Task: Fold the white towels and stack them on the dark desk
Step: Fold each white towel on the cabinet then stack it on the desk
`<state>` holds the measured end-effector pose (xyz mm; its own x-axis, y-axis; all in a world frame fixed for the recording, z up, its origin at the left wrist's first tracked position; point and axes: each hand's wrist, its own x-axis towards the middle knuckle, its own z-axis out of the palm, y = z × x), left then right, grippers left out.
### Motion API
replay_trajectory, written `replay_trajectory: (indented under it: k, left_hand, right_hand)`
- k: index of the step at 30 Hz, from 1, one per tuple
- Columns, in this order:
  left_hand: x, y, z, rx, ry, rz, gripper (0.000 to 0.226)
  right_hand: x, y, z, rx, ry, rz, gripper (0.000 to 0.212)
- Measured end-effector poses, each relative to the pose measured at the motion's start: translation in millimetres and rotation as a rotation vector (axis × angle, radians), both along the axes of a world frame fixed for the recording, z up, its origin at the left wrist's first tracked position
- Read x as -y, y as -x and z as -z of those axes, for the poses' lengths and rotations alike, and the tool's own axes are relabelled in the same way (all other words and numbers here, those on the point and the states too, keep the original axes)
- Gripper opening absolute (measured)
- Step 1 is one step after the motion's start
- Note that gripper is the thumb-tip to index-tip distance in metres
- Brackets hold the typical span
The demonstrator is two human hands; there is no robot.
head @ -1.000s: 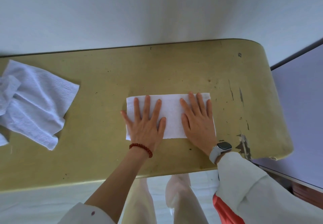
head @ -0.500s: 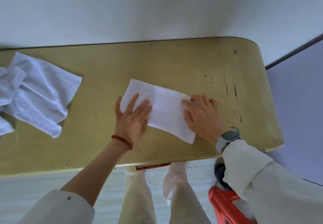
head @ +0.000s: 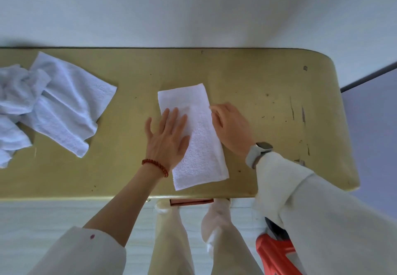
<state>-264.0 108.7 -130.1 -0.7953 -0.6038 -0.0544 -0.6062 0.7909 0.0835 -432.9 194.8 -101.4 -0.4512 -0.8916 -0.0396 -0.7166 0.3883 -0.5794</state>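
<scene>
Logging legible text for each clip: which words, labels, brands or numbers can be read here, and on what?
None readable.
Grey wristwatch on the right wrist: face dark, nothing shows.
Folded white terry towel: no label visible.
Small dark mark on the yellow-green tabletop: too small to read.

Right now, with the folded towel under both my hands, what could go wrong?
1. The folded towel lies with its near end close to the table's front edge; a pull toward you may drag it over.
2. Only the right hand fingers touch the towel's right edge, so the next fold might skew.
3. The unfolded towels sit crumpled at the far left, possibly partly out of view.
</scene>
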Motion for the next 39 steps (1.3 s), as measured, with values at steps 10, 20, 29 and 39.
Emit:
replay_trajectory:
  k: [10,20,29,39]
  left_hand:
    - [-4.9,-10.2,8.8,0.098,-0.047,-0.012,0.058]
    - [-4.1,-11.9,11.9,0.034,-0.032,-0.004,0.057]
    - [50.6,5.4,-26.7,-0.63,-0.531,-0.527,0.073]
    - [76.7,9.1,-63.5,-0.624,-0.793,-0.442,0.018]
  right_hand:
    - [88.5,29.1,10.0,-0.029,-0.256,0.078,0.027]
    - [103.6,32.1,-6.0,0.129,-0.263,0.019,0.005]
    - [52.8,14.5,-48.4,0.221,0.089,-0.185,0.011]
    - [28.1,26.5,-47.3,0.259,0.143,-0.058,0.012]
